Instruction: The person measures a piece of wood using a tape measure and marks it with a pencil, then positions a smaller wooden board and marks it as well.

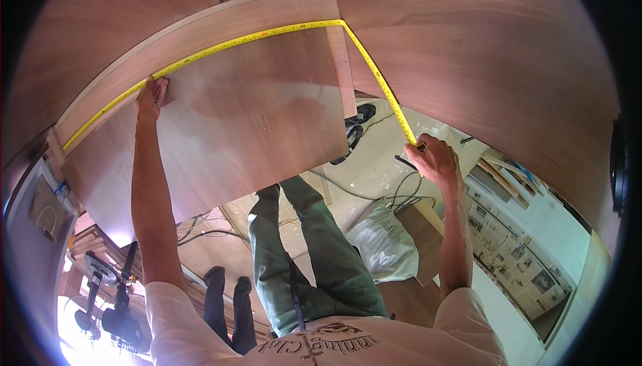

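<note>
Yellow tape measure (251,37) runs along a wooden panel (241,122), right hand (436,160) clenched round it, left hand (151,96) touching, grip unclear from here; white sack (386,246), contents hidden.

bent yellow tape measure (287,29) along wooden panel (254,118)

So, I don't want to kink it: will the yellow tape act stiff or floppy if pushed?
The tape probably folds readily, since it turns sharply partway along. It may stay springy elsewhere: the stretch to the right hand runs fairly straight. It's likely light, being a thin, narrow strip.
</note>
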The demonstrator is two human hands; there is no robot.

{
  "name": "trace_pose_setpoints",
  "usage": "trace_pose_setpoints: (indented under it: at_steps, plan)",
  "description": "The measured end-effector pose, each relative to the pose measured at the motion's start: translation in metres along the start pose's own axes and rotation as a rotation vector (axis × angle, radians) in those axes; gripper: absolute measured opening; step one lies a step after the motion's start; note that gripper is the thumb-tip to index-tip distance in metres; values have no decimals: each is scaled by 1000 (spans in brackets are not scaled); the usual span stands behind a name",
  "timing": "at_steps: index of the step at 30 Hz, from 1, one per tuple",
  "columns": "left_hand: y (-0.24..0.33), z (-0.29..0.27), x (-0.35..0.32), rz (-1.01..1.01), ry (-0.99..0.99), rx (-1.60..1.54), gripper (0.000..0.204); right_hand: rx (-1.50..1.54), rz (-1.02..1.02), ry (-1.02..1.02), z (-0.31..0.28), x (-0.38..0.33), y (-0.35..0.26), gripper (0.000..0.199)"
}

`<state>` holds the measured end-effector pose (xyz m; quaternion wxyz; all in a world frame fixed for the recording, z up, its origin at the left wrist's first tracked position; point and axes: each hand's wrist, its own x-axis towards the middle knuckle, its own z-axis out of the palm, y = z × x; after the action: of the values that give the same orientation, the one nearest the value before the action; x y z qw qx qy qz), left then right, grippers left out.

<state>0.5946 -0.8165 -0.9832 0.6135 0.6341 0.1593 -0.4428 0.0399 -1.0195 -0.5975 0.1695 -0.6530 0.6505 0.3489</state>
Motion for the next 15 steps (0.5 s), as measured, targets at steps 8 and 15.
trace_pose_setpoints:
  at_steps: [8,15]
  plan:
    - [3,4,-4,-3,23,32,28,16,-14,-5,2,3,4,40]
    - [2,4,-3,3,37,34,29,8,-9,-20,2,2,3,40]
